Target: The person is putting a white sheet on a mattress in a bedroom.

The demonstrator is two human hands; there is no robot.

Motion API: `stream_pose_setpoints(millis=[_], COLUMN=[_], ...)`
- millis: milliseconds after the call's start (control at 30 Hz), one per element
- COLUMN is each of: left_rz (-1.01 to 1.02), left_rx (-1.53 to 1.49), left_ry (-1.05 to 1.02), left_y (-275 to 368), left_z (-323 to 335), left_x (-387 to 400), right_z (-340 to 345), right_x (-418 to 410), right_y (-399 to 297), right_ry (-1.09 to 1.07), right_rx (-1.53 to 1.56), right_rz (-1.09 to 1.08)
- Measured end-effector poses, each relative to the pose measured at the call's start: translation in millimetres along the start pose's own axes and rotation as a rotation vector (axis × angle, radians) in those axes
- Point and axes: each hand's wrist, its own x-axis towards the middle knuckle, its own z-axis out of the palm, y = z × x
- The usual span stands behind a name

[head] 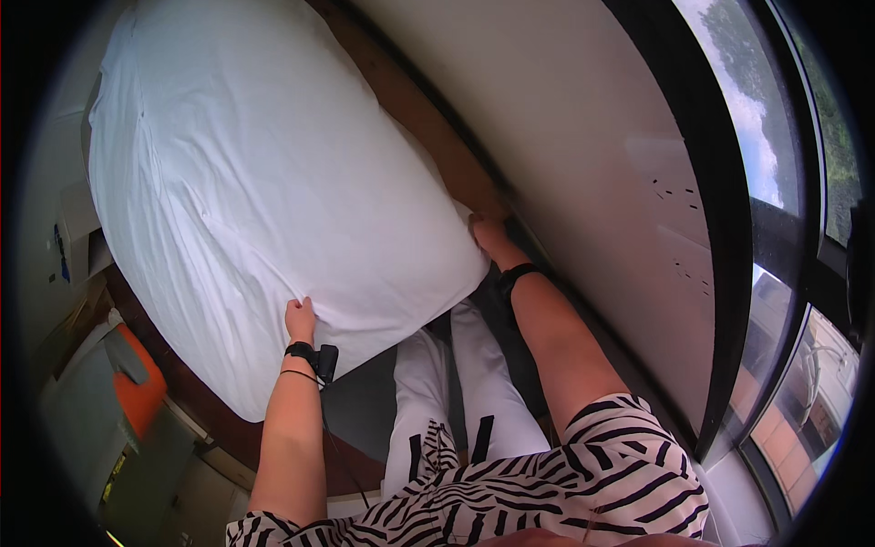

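Observation:
A white bed sheet (287,171) is spread over a bed before me, with long creases on its left side. My left hand (300,318) pinches the cloth near its front edge, pulling folds towards the fingers. At the right front corner, my right hand (487,232) grips the sheet's edge close to the wall. Part of that hand's fingers is hidden by the cloth. The sheet hangs down towards my legs (424,383) at the front. Both wrists wear black bands, and a small dark device (328,362) sits at the left one.
A pale wall (581,137) with a black window frame (731,273) rises close on the right. Between bed and wall runs a narrow brown strip (437,143). An orange and grey item (140,383) stands at left, near a pale cabinet (78,219). A cable hangs by my left arm.

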Motion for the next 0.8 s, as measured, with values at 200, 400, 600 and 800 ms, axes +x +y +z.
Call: stream_pose_setpoints(millis=[200,400,600,800], left_rz=[0.14,0.148,0.453,0.211], left_rx=[-0.181,-0.226,0.03,0.252], left_ry=[-0.151,-0.113,0.183,-0.072], left_y=[42,56,45,-52], left_z=[4,14,1,-12], left_x=[-34,-28,-64,-134], right_z=[-58,-63,-4,57], right_x=[-29,-1,-39,-178], right_y=[6,16,-41,-24], right_ry=[0.721,0.839,0.788,0.133], right_rx=[0.036,-0.007,-0.316,-0.917], right_rz=[-0.128,-0.179,-0.498,-0.743])
